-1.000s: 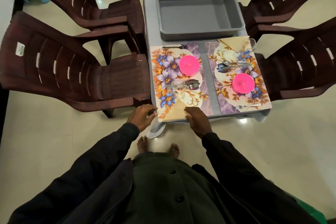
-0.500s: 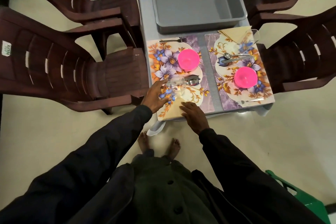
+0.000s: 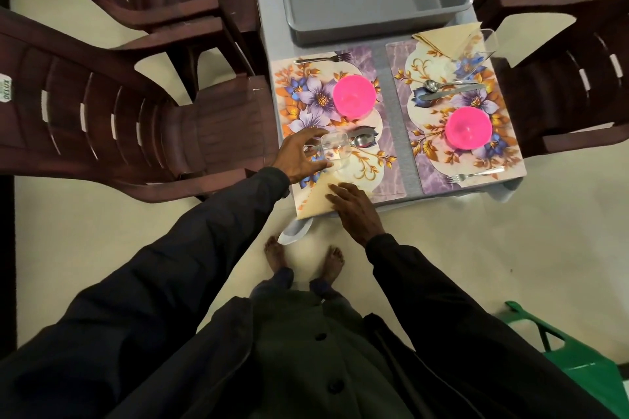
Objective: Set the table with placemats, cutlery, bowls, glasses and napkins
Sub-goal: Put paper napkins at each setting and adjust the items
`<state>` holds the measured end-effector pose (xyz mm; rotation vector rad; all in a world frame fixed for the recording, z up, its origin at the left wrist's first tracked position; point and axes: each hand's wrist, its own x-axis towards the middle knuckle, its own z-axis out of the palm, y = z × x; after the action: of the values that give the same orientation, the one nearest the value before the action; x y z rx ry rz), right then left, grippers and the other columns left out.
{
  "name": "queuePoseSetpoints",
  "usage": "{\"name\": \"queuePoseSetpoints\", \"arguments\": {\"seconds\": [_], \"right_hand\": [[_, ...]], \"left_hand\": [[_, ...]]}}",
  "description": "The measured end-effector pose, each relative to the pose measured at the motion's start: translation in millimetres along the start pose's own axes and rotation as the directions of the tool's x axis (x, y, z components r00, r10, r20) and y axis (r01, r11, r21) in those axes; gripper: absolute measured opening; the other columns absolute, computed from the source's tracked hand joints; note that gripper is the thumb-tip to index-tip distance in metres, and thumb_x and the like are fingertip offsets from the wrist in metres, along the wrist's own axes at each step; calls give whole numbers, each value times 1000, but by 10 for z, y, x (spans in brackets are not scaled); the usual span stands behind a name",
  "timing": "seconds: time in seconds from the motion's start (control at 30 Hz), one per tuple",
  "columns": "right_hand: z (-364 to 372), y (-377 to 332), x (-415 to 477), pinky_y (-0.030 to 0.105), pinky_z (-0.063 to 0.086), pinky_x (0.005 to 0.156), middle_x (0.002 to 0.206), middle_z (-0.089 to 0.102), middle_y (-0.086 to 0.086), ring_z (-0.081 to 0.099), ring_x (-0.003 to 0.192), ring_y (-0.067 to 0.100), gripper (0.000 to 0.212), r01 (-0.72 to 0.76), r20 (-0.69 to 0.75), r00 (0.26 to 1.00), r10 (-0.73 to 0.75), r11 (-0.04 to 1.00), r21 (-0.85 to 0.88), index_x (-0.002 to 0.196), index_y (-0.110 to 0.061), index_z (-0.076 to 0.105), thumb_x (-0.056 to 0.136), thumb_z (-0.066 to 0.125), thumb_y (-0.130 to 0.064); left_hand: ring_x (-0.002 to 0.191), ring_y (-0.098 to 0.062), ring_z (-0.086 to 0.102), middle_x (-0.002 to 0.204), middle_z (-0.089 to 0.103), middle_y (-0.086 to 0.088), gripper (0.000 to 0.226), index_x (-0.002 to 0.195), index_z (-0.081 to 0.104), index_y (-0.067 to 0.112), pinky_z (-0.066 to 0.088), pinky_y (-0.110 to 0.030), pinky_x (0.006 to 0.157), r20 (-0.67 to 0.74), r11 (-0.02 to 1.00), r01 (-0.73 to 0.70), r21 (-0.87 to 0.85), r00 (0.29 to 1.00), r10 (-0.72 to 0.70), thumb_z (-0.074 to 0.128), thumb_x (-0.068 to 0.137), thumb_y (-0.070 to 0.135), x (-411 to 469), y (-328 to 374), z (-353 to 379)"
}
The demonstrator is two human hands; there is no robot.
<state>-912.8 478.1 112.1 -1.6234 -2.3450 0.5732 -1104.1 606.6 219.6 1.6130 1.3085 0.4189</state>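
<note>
a: left hand [image 3: 299,155] status?
b: fingers and thumb wrapped round a clear plastic glass [image 3: 335,150], gripping it from the left side. the glass is over the near half of the left floral rectangular placemat [image 3: 388,163], just beside a folded beige paper napkin [image 3: 315,202]. can't tell if its base touches the mat.
a: right hand [image 3: 354,211]?
b: fingers straight and close together, palm down, pressing flat on that napkin at the mat's near edge. holds nothing.
a: cutlery on that mat?
b: steel spoon [image 3: 362,140] and steel knife [image 3: 360,130] lie side by side, with the handles partly hidden behind the glass. steel fork [image 3: 321,59] lies along the far edge. round pink plastic bowl [image 3: 354,96] sits between the fork and the knife.
a: other setting?
b: second floral placemat [image 3: 403,59] lies just beside the first. on it: second pink bowl [image 3: 469,127], second spoon [image 3: 432,85] and second knife [image 3: 449,92] just beyond the bowl, and second fork [image 3: 474,175] at the near edge. second beige napkin [image 3: 439,39] is at the far corner, with a second clear glass [image 3: 478,51] at its right end.
a: rest?
b: grey rectangular plastic tub [image 3: 374,34] sits on the grey table [image 3: 263,10], beyond both mats. dark brown plastic chairs [image 3: 102,112] stand on both sides.
</note>
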Motion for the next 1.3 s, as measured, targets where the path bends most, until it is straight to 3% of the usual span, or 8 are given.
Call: {"name": "queuePoseSetpoints", "arguments": {"seconds": [0.3, 0.67, 0.8, 0.93, 1.1, 1.23, 1.3], "right_hand": [[62, -155, 81, 53, 48, 105, 143, 58, 15, 54, 131, 39, 44, 4, -13, 1000, -4, 1000, 7, 127, -10, 66, 85, 78, -5], [90, -184, 73, 55, 49, 105, 143, 58, 17, 55, 130, 41, 44, -8, -35, 999, 9, 1000, 21, 128, -7, 65, 86, 77, -4], [78, -177, 50, 55, 48, 107, 142, 58, 18, 54, 131, 41, 43, 10, -54, 998, -9, 1000, 25, 128, -5, 65, 87, 76, -3], [60, -178, 23, 53, 48, 108, 140, 60, 18, 56, 130, 39, 42, 16, -85, 996, -13, 999, 31, 128, -6, 66, 87, 76, -4], [29, -180, -47, 49, 47, 109, 139, 61, 17, 57, 130, 37, 37, 10, -114, 993, -7, 1000, 24, 127, -5, 67, 90, 73, -4], [-6, -132, -152, 47, 47, 110, 137, 63, 16, 57, 130, 35, 36, -19, -142, 990, 24, 999, 35, 127, -5, 66, 92, 71, -2], [-37, -99, -197, 46, 50, 107, 134, 65, 17, 58, 128, 33, 34, -46, -158, 986, 53, 998, 46, 126, -4, 67, 93, 69, -2]], "left_hand": [[122, -28, 60, 138, 60, -11, 69, 139, 55, 10, 52, -42, 102, 11, 1000, 4, 11, 1000, -4, 88, 79, 24, -4, 7, 37], [119, -18, 58, 142, 57, -12, 70, 141, 53, 8, 50, -21, 90, 43, 998, -1, 67, 999, -1, 87, 81, 22, -65, 16, 45], [122, -25, 60, 142, 57, -12, 71, 141, 53, 8, 54, -30, 95, 34, 998, -2, 66, 999, 0, 87, 81, 22, -97, 25, 56], [125, -26, 59, 144, 56, -13, 71, 142, 51, 8, 51, -24, 93, 32, 998, 13, 64, 999, -16, 85, 82, 21, -96, 23, 69], [126, -28, 59, 144, 55, -12, 72, 143, 51, 9, 53, -36, 98, 41, 998, 26, 51, 999, -28, 86, 81, 22, -95, 35, 72], [124, -25, 59, 144, 56, -11, 84, 147, 48, 11, 52, -38, 102, 6, 999, 28, 30, 1000, -28, 90, 76, 26, -137, -26, 3], [121, -24, 60, 140, 58, -12, 79, 143, 52, 10, 54, -37, 101, -33, 999, 45, -5, 998, -45, 91, 75, 20, -200, -90, -52]]}}
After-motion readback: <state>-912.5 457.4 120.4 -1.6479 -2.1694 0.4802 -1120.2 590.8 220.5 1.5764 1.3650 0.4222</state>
